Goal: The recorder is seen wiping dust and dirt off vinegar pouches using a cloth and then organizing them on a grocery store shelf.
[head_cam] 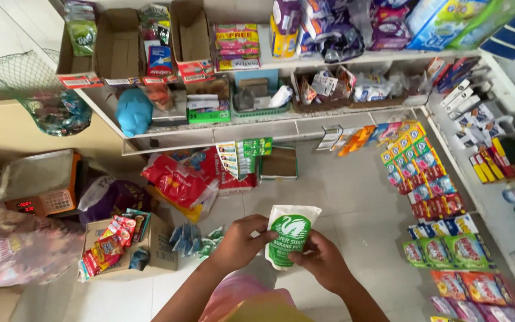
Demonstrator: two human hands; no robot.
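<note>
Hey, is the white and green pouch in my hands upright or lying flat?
Upright: the white and green pouch stands top edge up between the left hand and right hand.

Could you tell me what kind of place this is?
Most likely a small grocery shop: shelves packed with boxed goods, hanging sachet strips, and a weighing scale at the left.

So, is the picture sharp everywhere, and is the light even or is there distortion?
Head view: the white pouch with a green round emblem, held by the left hand and right hand, is fairly sharp; light is soft and even, without hard shadows; the white shelves bend from wide-lens distortion; the patterned plastic bag at the left edge is blurred.
</note>
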